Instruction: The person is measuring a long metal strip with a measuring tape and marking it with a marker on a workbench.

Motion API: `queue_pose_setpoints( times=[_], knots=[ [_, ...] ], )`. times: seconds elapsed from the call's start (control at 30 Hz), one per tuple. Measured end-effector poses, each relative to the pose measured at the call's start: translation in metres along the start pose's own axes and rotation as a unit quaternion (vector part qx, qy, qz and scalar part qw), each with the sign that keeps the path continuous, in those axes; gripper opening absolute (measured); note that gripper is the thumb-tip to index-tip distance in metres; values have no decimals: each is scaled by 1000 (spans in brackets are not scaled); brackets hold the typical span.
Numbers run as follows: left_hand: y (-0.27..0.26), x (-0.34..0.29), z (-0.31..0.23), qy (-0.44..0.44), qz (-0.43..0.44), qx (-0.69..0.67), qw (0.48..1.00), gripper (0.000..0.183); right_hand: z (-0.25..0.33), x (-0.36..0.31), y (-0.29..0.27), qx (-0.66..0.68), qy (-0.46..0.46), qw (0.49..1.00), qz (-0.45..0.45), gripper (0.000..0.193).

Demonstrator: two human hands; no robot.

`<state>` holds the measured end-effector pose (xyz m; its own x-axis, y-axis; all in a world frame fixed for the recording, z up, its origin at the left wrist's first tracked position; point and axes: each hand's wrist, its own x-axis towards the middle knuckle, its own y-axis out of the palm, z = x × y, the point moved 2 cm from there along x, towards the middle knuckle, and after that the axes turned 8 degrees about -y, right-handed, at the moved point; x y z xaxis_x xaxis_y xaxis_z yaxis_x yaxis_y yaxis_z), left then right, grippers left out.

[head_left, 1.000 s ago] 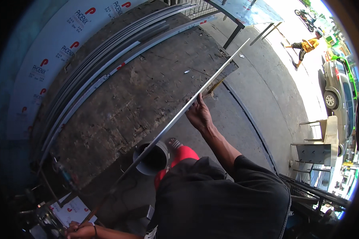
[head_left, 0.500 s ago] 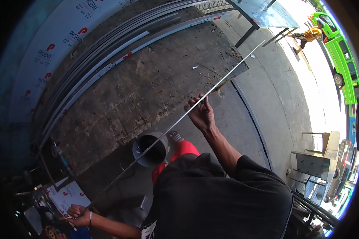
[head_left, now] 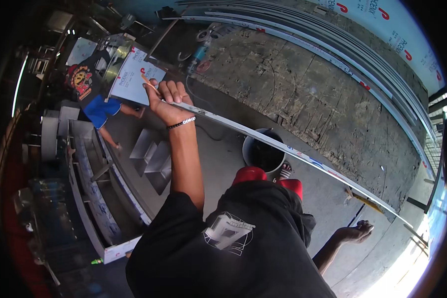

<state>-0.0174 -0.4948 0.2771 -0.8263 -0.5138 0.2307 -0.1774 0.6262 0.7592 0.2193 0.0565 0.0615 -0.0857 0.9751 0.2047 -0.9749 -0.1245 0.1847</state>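
Head view: a long, thin metal strip (head_left: pixel 263 137), straight-edged and shiny with coloured marks along its face, crossed the middle of the frame. Its long axis ran on a slant, one end at the person's left hand (head_left: pixel 170 102) in the upper left, the other pointing toward the lower right. From where I stood, the left fingers were clamped around that upper end, and a slim orange stick (head_left: pixel 148 82) poked out beside the thumb. A beaded bracelet (head_left: pixel 182 122) circled the wrist.

At lower right, the right hand (head_left: pixel 355 232) was well apart from the strip, its fingers half curled; I could not tell whether they closed on anything.

Beyond the strip, a scarred, rough wooden bench (head_left: pixel 303 94) filled the upper right, with a bundle of long metal lengths (head_left: pixel 328 44) lying along its far side. A round grey bucket (head_left: pixel 247 151) stood partly under the strip at centre. Bent sheet-metal pieces (head_left: pixel 154 159) with sharp folds lay left of centre, near a long metal trough (head_left: pixel 109 198). Another person in blue shorts (head_left: pixel 102 109) was at upper left.
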Motion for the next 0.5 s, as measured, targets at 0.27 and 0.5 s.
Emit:
queue_pose_setpoints(
  times=[0.27, 0.5],
  knots=[
    [3, 10, 15, -13, 81, -84, 993, 33, 162, -104, 173, -16, -169, 793, 585, 18],
    [9, 4, 11, -4, 99, -124, 987, 33, 224, -236, 260, -5, -357, 571, 739, 44]
  ],
)
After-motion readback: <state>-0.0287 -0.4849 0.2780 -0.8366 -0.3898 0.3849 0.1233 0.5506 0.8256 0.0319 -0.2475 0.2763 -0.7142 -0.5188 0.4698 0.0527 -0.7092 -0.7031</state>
